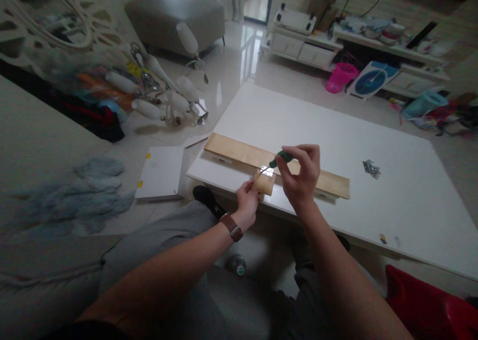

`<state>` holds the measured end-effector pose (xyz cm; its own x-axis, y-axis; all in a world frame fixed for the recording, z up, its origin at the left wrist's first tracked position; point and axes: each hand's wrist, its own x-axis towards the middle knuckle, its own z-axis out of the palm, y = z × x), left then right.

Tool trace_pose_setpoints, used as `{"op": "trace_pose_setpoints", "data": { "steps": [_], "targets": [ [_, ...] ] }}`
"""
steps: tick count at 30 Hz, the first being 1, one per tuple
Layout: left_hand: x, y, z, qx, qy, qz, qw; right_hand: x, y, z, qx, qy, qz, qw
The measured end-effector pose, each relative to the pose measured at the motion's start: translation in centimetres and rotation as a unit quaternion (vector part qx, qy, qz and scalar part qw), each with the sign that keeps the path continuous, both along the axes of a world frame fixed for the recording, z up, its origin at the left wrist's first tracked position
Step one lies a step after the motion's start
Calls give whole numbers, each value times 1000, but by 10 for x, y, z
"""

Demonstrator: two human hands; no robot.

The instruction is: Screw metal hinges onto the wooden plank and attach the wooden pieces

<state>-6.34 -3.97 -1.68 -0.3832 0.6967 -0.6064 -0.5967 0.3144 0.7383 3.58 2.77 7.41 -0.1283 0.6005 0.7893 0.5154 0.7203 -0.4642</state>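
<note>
My right hand (304, 173) is closed round the green handle of a screwdriver (282, 158), whose shaft slants down to the left. The screwdriver's tip ends by a short wooden piece (265, 184), and my left hand (247, 203) grips this piece at its left side. A shiny metal plate with holes (267, 170), perhaps a hinge, lies at the piece's upper edge. Whether the tip sits in a screw is too small to tell. Just behind, a long wooden board (239, 150) rests along the near edge of the white table (317, 116), partly hidden by my right hand.
Several metal fittings (371, 169) lie in a pile on the table's right. A white panel (161, 171) is on the floor at the left, near a chandelier (172, 101) with white shades. A bottle (238, 264) stands between my legs. Red fabric (425, 305) is at lower right.
</note>
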Motion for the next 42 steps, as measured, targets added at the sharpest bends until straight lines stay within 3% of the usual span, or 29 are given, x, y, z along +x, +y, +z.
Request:
{"op": "trace_pose_setpoints", "data": {
  "steps": [2,8,14,21,26,33,39,42],
  "targets": [
    [0,0,1,0,4,-1,1000,1,0,0,6,-1,-4,1000],
    [0,0,-2,-4,2,-1,1000,0,-2,1,-7,2,74,997],
    [0,-1,-5,12,-5,0,1000,0,0,1,32,9,8,999],
    [0,-2,-4,5,-12,4,1000,-1,-2,2,-17,4,52,998],
    [0,-2,-2,2,-13,2,1000,-1,0,0,6,17,10,1000],
    [0,-1,-5,2,-9,1,1000,0,-3,2,-21,1,56,998],
    [-1,-1,-3,-3,-7,1,1000,-2,0,0,11,2,5,1000],
    [-1,0,1,-3,-5,-1,1000,-2,-2,1,6,15,20,1000]
  ]
}}
